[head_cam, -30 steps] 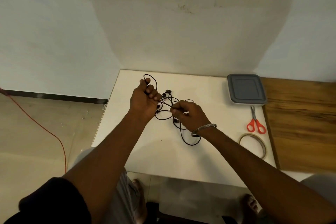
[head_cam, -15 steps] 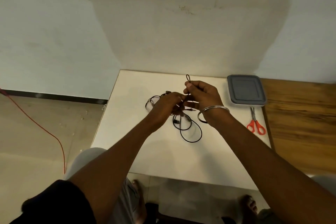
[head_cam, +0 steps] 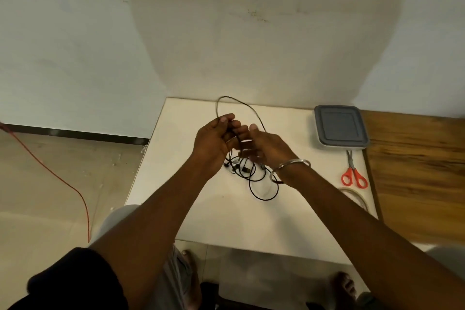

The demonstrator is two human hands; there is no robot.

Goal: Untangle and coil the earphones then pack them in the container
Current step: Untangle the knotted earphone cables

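The left hand (head_cam: 214, 143) has its grip clenched on the black cable of the earphones (head_cam: 251, 171), thumb and fingers pinched round a strand above the worktop (head_cam: 191, 184). The right hand (head_cam: 266, 148) sits just beside it, fingertips touching those of the left hand, its fingers curled toward the same bunch of cable; whether its grip has actually fastened on a strand I cannot tell, since the fingers are blurred and partly hidden. A silver bangle (head_cam: 289, 166) circles the right wrist.

From the left hand's grip one loop of cable arches up and over toward the wall, coming down behind the right hand. The rest of the earphones hangs and lies below both hands, a tangle of overlapping loops resting on the worktop, the largest loop lying nearer the person than the right wrist.

The container (head_cam: 339, 126), grey lid on, stands well to the right of the earphones, at the far right corner of the worktop. Red-handled scissors (head_cam: 353, 171) lie just on the near side of the container, and a roll of tape (head_cam: 356, 196) lies nearer still, partly hidden by the right forearm.
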